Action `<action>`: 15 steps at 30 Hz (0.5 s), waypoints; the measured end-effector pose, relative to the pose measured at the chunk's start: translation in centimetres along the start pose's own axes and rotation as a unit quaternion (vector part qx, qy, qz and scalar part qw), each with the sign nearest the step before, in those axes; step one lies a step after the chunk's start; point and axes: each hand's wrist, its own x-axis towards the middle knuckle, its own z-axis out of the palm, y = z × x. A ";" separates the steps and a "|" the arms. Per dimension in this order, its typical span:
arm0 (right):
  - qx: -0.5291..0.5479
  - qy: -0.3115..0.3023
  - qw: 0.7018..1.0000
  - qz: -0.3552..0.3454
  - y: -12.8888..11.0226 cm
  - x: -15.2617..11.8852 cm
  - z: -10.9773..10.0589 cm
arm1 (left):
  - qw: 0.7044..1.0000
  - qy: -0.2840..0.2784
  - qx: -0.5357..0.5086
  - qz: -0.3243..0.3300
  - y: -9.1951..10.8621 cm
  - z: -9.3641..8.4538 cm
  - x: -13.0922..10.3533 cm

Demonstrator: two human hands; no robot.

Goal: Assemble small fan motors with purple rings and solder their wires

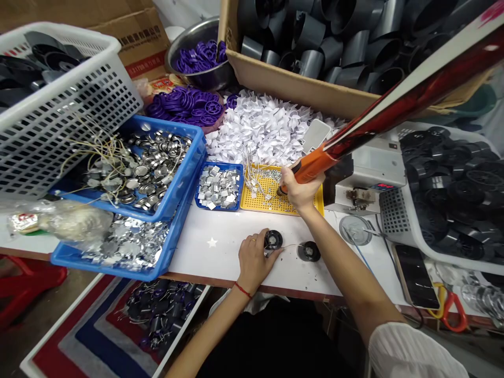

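Observation:
My left hand (254, 257) is closed around a small black round plastic part (273, 240) on the white table. Its thumb and fingers are at the part's side, and a thin pale wire runs from there toward a second black round part (309, 251) standing to the right. My right hand (301, 189) grips the orange handle of a long red-and-white rod (354, 128), whose kind I cannot make out. The rod slants up toward the top right, and its dark lower end is over the yellow perforated tray (249, 202) of small metal pieces.
A small blue tray (198, 202) of metal squares and stacked blue bins (199, 144) stand left. Behind lie white plastic pieces (268, 126) and a carton (299, 79) of dark cups. A grey machine (374, 168), phone (416, 278) and scissors (453, 312) are right.

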 end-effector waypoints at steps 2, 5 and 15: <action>0.050 0.015 0.999 0.005 -1.9 0.0 -0.9 | 1.000 -0.001 0.000 -0.001 0.0 0.1 0.0; 0.133 -0.036 0.990 0.035 -5.4 -1.6 -2.7 | 1.000 -0.008 0.003 -0.001 0.0 0.2 0.0; 0.186 -0.081 0.975 0.087 -6.4 -7.3 -4.1 | 1.000 0.010 0.020 0.011 0.1 0.6 0.0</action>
